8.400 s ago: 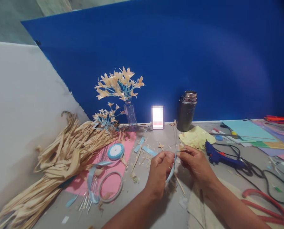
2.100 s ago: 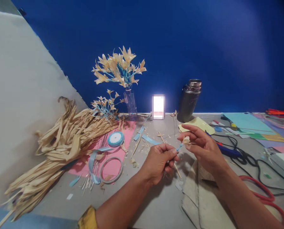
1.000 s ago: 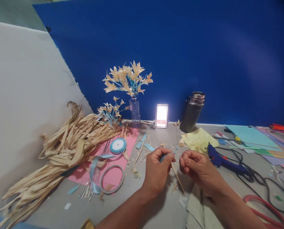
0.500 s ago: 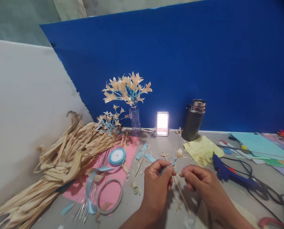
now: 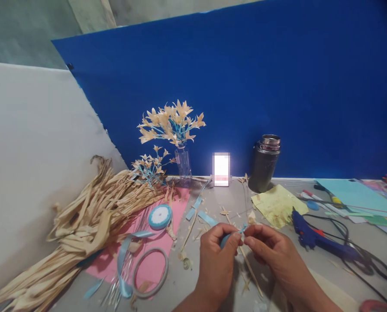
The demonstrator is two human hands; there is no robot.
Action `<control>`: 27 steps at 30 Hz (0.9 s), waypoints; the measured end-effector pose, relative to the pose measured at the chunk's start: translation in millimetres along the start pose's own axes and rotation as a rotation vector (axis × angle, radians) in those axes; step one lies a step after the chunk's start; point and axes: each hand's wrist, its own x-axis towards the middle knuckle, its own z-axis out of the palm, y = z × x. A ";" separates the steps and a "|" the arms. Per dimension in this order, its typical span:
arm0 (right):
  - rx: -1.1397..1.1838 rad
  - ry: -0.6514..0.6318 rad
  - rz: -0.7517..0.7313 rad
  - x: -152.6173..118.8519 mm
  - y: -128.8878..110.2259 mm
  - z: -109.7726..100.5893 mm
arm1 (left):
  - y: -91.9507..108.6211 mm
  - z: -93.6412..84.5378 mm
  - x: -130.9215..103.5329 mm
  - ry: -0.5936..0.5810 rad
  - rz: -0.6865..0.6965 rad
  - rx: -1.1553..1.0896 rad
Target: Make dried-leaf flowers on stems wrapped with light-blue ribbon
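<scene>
In the lower middle, my left hand (image 5: pixel 217 260) is closed in a pinch on the thin stem of a small husk flower (image 5: pixel 252 216), whose pale petals show just beyond my fingers. A bit of light blue ribbon (image 5: pixel 225 241) shows between that hand's thumb and fingers. My right hand (image 5: pixel 274 249) is closed too, its thumb and fingertips pinching the blue-wrapped stem (image 5: pixel 243 229) right beside my left fingertips. Most of the stem is hidden by my fingers. Below the hands a thin stick (image 5: pixel 252 271) lies on the table.
Dried corn husks (image 5: pixel 92 216) and a ribbon spool (image 5: pixel 160 216) lie left, with a tape ring (image 5: pixel 150 273) on pink paper (image 5: pixel 180 199). Behind stand a clear vase (image 5: pixel 183 167) of husk flowers and a dark flask (image 5: pixel 265 164). A blue glue gun (image 5: pixel 323 238) with cables lies right.
My right hand has moved left to meet my left fingertips at the stem; before, a gap separated them. The flower head has tipped toward the right. The view has shifted slightly.
</scene>
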 end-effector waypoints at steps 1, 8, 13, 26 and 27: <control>-0.003 0.013 -0.017 0.0 0.6 -0.9 | 1.0 0.0 -0.5 0.004 0.025 0.030; 0.020 0.085 -0.038 -1.8 -7.9 -2.5 | -0.7 0.9 -3.9 0.004 0.279 0.204; 0.034 0.168 -0.091 -3.7 -14.8 -3.9 | -5.4 2.9 -3.7 -0.021 0.282 0.213; 0.028 -0.018 -0.105 0.5 -14.9 -23.0 | -1.2 4.1 -0.8 -0.317 -0.396 -0.379; 0.025 -0.047 -0.112 1.2 -14.4 -26.8 | -1.1 3.1 -0.6 -0.382 -0.451 -0.421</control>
